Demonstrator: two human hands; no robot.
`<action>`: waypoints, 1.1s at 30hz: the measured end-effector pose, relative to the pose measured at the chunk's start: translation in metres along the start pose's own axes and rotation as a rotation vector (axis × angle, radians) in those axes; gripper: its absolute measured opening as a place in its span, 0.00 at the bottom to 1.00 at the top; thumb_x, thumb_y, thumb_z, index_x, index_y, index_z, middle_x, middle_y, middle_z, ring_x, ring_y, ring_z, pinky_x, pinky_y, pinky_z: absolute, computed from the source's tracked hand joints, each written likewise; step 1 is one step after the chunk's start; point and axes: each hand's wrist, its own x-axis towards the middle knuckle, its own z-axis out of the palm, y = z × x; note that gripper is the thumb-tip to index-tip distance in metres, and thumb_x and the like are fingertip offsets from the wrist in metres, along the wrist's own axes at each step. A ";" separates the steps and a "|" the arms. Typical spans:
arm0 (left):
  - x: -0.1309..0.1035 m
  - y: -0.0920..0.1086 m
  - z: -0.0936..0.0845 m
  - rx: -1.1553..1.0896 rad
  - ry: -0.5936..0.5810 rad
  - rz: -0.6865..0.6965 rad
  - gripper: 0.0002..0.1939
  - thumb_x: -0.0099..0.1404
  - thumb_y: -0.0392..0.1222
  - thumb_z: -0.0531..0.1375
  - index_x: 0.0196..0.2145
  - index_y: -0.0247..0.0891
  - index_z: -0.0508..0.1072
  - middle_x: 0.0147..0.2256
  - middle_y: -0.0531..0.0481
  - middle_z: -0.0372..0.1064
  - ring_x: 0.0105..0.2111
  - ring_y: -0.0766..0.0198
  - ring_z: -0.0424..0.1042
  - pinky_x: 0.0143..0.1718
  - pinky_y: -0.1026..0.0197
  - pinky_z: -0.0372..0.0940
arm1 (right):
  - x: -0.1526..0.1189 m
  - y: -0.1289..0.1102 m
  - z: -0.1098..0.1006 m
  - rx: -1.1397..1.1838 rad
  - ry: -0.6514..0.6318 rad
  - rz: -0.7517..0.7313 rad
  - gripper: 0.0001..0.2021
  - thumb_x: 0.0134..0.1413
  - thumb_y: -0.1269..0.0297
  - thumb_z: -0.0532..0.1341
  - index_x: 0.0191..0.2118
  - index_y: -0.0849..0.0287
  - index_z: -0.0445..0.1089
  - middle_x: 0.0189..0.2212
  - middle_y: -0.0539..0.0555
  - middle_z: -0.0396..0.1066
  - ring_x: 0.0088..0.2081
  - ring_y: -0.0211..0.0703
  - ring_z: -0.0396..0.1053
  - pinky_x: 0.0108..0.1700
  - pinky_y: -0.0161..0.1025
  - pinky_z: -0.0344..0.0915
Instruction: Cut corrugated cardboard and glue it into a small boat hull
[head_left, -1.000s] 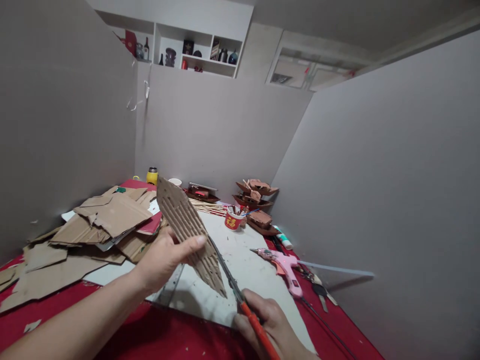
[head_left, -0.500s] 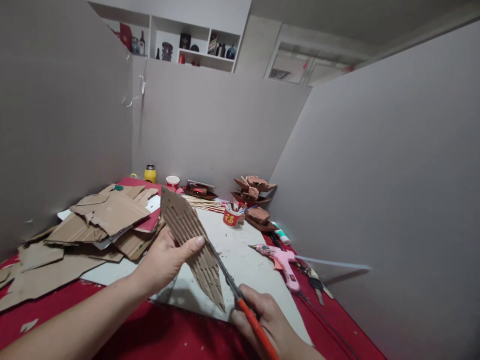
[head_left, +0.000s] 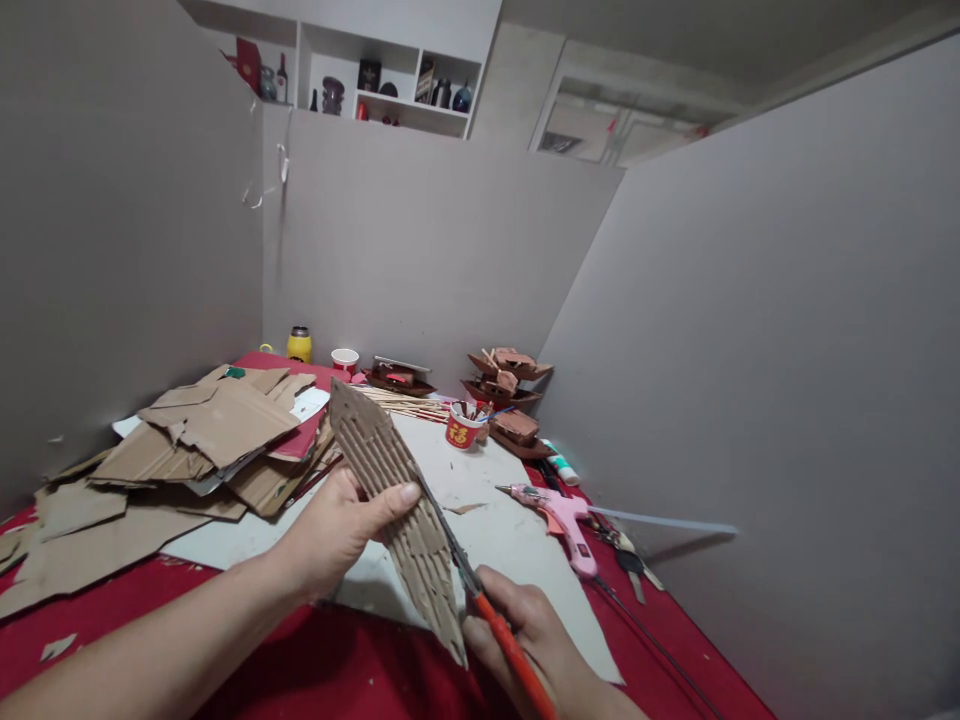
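Observation:
My left hand [head_left: 349, 525] pinches a leaf-shaped piece of corrugated cardboard [head_left: 390, 470], its thumb across the ridged face and the fingers hidden behind. The piece is tilted, with one pointed end up and the other down toward me. In my right hand [head_left: 525, 625] is a pair of scissors [head_left: 499, 630] with orange handles. Their dark blades lie along the cardboard's right edge. A thin cardboard sliver [head_left: 466, 509] rests on the white board [head_left: 495, 545] below.
Cardboard scraps [head_left: 217, 430] are heaped at the left. A pink glue gun [head_left: 562, 515] with a glue stick lies at the right. Behind stand a red paper cup [head_left: 463, 430], brown model boats [head_left: 514, 432], thin wooden sticks [head_left: 405, 403] and a yellow jar [head_left: 299, 345]. Grey panels [head_left: 435, 240] enclose the table.
The cardboard has shifted slightly right and down in my left hand, further along the scissor blades. A thin sliver now lies on the white board where none showed before.

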 end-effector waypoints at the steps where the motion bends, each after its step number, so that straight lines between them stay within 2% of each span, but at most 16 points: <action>1: 0.000 0.000 0.000 -0.002 -0.006 -0.003 0.13 0.57 0.47 0.66 0.28 0.33 0.73 0.25 0.52 0.70 0.24 0.69 0.65 0.26 0.67 0.59 | 0.000 0.000 0.000 0.009 -0.002 -0.002 0.14 0.59 0.54 0.53 0.28 0.56 0.56 0.21 0.44 0.49 0.24 0.35 0.46 0.24 0.33 0.49; 5: 0.001 0.007 -0.002 -0.015 0.018 0.012 0.11 0.57 0.45 0.66 0.29 0.34 0.73 0.25 0.53 0.70 0.25 0.69 0.67 0.27 0.68 0.61 | 0.000 -0.003 0.000 0.032 0.008 -0.019 0.15 0.59 0.52 0.53 0.26 0.56 0.54 0.20 0.43 0.47 0.22 0.35 0.45 0.23 0.33 0.48; 9: 0.004 0.019 -0.006 -0.041 0.200 0.166 0.09 0.55 0.42 0.68 0.31 0.36 0.74 0.28 0.54 0.72 0.28 0.68 0.69 0.31 0.67 0.65 | 0.001 -0.005 0.002 0.032 0.007 -0.021 0.16 0.58 0.53 0.54 0.26 0.55 0.52 0.19 0.43 0.47 0.22 0.34 0.45 0.22 0.33 0.47; 11: 0.004 0.021 -0.007 -0.019 0.234 0.215 0.09 0.55 0.42 0.68 0.32 0.36 0.75 0.29 0.54 0.73 0.28 0.68 0.69 0.31 0.67 0.65 | 0.002 -0.005 0.003 0.025 0.010 -0.018 0.15 0.58 0.53 0.54 0.26 0.55 0.52 0.19 0.43 0.48 0.22 0.34 0.46 0.22 0.33 0.47; 18: 0.003 0.015 -0.006 0.045 0.183 0.215 0.11 0.57 0.42 0.67 0.36 0.37 0.74 0.25 0.56 0.70 0.24 0.71 0.66 0.27 0.69 0.63 | 0.001 0.003 0.006 -0.019 0.028 -0.039 0.15 0.59 0.53 0.54 0.27 0.55 0.53 0.19 0.43 0.49 0.22 0.34 0.46 0.23 0.33 0.48; 27: 0.004 0.014 -0.007 0.024 0.173 0.161 0.11 0.56 0.44 0.67 0.31 0.35 0.72 0.26 0.55 0.70 0.26 0.70 0.67 0.28 0.68 0.63 | 0.001 0.001 0.007 -0.005 0.062 -0.013 0.17 0.59 0.52 0.54 0.26 0.55 0.53 0.19 0.43 0.47 0.22 0.34 0.45 0.22 0.32 0.48; 33: 0.002 0.012 -0.004 0.092 0.106 0.083 0.14 0.55 0.47 0.67 0.29 0.34 0.71 0.25 0.54 0.68 0.23 0.69 0.65 0.25 0.66 0.61 | 0.002 -0.002 0.004 -0.001 0.060 0.012 0.16 0.59 0.52 0.54 0.26 0.55 0.52 0.19 0.43 0.49 0.23 0.35 0.46 0.22 0.33 0.48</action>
